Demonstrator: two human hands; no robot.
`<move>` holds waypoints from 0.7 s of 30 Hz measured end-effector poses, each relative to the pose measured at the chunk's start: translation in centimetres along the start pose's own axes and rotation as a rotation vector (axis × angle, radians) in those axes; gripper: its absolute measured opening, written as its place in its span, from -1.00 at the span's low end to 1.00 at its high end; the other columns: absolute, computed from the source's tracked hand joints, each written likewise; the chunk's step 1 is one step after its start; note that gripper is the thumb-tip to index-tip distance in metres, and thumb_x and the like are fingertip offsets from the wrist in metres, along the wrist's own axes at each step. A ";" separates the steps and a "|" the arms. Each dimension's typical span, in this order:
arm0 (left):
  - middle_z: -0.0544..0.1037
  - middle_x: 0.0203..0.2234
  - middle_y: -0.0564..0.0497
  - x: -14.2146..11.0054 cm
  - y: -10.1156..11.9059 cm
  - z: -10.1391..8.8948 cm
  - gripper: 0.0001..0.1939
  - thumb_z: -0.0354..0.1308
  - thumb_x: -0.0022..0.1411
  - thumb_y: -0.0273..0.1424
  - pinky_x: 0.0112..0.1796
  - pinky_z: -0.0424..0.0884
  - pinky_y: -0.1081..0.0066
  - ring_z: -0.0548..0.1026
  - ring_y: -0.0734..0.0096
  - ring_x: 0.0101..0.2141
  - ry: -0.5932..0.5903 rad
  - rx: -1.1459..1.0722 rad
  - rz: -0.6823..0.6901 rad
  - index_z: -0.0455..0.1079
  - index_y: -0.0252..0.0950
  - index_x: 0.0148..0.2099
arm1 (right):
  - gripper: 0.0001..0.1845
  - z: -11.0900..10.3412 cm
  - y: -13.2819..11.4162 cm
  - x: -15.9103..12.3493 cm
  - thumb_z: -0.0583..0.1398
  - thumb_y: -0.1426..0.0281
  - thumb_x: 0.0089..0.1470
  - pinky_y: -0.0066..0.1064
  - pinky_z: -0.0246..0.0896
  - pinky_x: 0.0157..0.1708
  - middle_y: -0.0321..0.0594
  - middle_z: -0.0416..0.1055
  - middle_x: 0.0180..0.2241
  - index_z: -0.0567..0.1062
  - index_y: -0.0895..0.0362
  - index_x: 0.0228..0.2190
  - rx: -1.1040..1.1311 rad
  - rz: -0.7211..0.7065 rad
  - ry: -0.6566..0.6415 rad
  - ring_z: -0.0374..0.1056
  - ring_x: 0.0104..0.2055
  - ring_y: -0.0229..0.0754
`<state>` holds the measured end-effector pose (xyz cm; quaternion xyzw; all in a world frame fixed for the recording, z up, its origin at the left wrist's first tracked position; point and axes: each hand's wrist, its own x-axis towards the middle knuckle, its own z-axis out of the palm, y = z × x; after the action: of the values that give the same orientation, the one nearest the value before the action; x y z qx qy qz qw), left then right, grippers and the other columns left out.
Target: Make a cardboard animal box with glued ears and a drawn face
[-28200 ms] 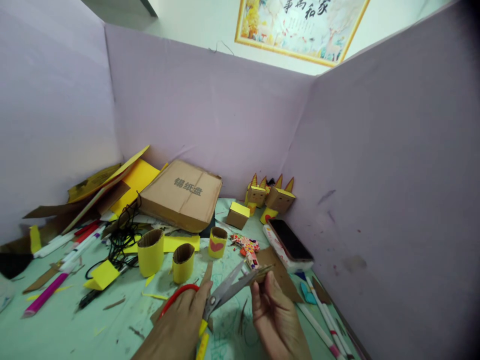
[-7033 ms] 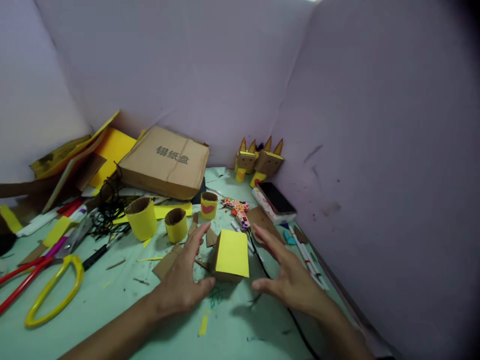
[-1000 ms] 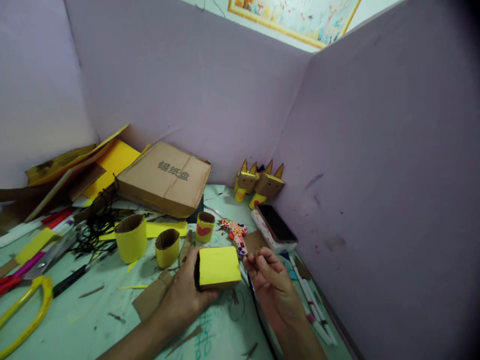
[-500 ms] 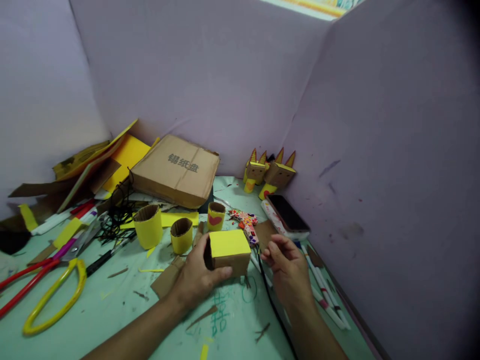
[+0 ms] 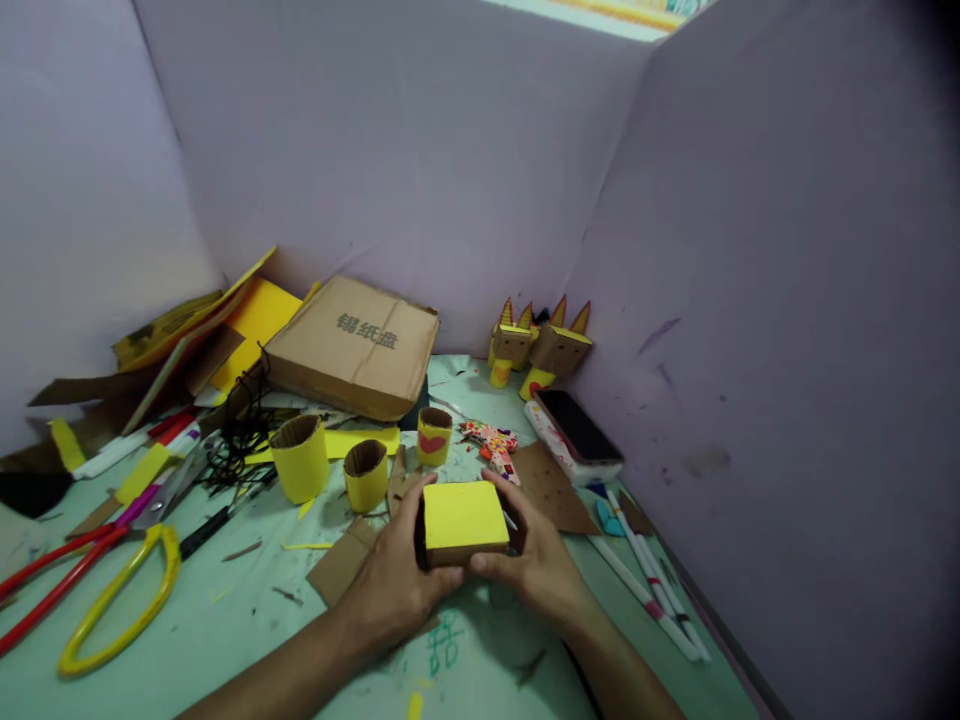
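A small cardboard box [image 5: 465, 518] with a yellow paper top is held between both hands near the table's middle. My left hand [image 5: 401, 560] grips its left side, thumb at the front lower edge. On the opposite side my right hand [image 5: 536, 560] is closed around it, thumb also at the front. Behind the box stand yellow-covered cardboard tubes: a large one [image 5: 300, 460], a shorter one [image 5: 366, 478] and one with a red heart [image 5: 433, 438]. To the right of that tube lies a colourful patterned glue gun [image 5: 491, 445], partly behind my right hand.
Scissors with red handles [image 5: 64, 590] and a yellow-handled pair [image 5: 124, 600] lie at left. A flat carton [image 5: 352, 345] and cardboard scraps stand behind. Two horned cardboard figures [image 5: 559, 345], a phone [image 5: 577, 425] and markers [image 5: 660, 590] are at right.
My right hand has moved left from beside the glue gun's cable and taken hold of the box's right side. The box has tilted so more of its yellow top shows.
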<state>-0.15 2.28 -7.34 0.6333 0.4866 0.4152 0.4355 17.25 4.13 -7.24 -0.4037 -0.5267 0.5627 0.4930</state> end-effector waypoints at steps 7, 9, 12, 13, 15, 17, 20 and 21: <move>0.28 0.13 -0.22 -1.2 -0.9 -2.1 -0.15 0.29 -0.03 -0.29 0.10 0.18 0.14 0.26 0.03 0.11 -0.022 0.077 0.102 -0.04 -0.31 0.23 | -0.15 0.7 0.0 -0.4 0.44 0.49 -0.46 -0.06 0.14 0.04 -0.06 0.34 0.04 0.39 0.05 -0.02 -0.073 -0.003 -0.006 0.27 0.06 0.11; 0.27 0.15 -0.22 -1.8 -1.1 -2.3 -0.15 0.27 0.01 -0.32 0.10 0.19 0.17 0.25 0.07 0.12 0.025 0.107 0.122 -0.08 -0.32 0.25 | -0.15 0.3 0.0 -0.4 0.45 0.43 -0.44 -0.05 0.14 0.05 -0.06 0.32 0.08 0.38 0.04 -0.01 -0.091 -0.028 0.035 0.25 0.08 0.12; 0.39 0.06 -0.17 -2.5 0.1 -3.2 -0.38 0.18 0.10 -0.41 0.01 0.31 0.24 0.38 0.17 0.02 0.202 0.218 0.218 0.07 -0.31 0.19 | -0.12 -0.5 0.0 -0.1 0.43 0.31 -0.38 0.00 0.13 0.04 -0.04 0.30 0.10 0.33 0.03 0.05 -0.139 -0.042 0.107 0.23 0.10 0.17; 0.48 -0.05 -0.11 -2.7 0.9 -3.9 -0.52 0.15 0.12 -0.45 -0.05 0.36 0.29 0.45 0.23 -0.07 0.280 0.262 0.288 0.19 -0.28 0.11 | -0.11 -0.7 0.1 0.1 0.43 0.28 -0.39 0.03 0.10 0.06 -0.03 0.30 0.11 0.33 0.04 0.06 -0.177 -0.040 0.136 0.20 0.12 0.20; 0.58 -0.30 0.03 -2.9 2.6 -6.3 -0.82 0.13 0.12 -0.52 -0.17 0.41 0.38 0.52 0.35 -0.26 0.474 0.349 0.461 0.40 -0.21 -0.19 | -0.09 -0.8 0.4 0.3 0.43 0.24 -0.41 0.06 0.01 0.11 -0.03 0.27 0.13 0.33 0.05 0.07 -0.273 -0.020 0.137 0.15 0.15 0.23; 0.56 -0.43 0.09 -2.9 4.3 -9.4 -0.88 0.17 0.09 -0.53 -0.28 0.42 0.42 0.51 0.40 -0.38 0.776 0.393 0.500 0.44 -0.20 -0.32 | -0.09 -0.7 0.6 0.4 0.41 0.21 -0.41 0.07 -0.03 0.13 -0.04 0.26 0.14 0.34 0.05 0.07 -0.388 0.009 0.121 0.12 0.17 0.27; 0.55 -0.50 0.09 -2.8 5.5 -13.8 -0.88 0.20 0.05 -0.38 -0.41 0.41 0.43 0.48 0.42 -0.49 0.921 0.197 0.184 0.45 -0.23 -0.30 | -0.06 -0.5 0.7 0.4 0.37 0.14 -0.35 0.11 -0.07 0.13 -0.01 0.23 0.16 0.29 0.08 0.11 -0.530 0.012 0.091 0.09 0.18 0.30; 0.53 -0.55 0.09 -2.7 5.5 -14.8 -0.87 0.21 0.00 -0.35 -0.46 0.39 0.45 0.45 0.43 -0.53 0.825 0.191 0.067 0.46 -0.24 -0.33 | -0.03 -0.6 0.8 0.4 0.36 0.11 -0.33 0.11 -0.10 0.15 -0.01 0.20 0.17 0.26 0.09 0.14 -0.554 -0.004 0.076 0.06 0.20 0.30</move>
<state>-13.30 0.99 1.77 0.4671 0.6355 0.6009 0.1298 17.68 4.64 -8.04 -0.5431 -0.6423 0.3807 0.3842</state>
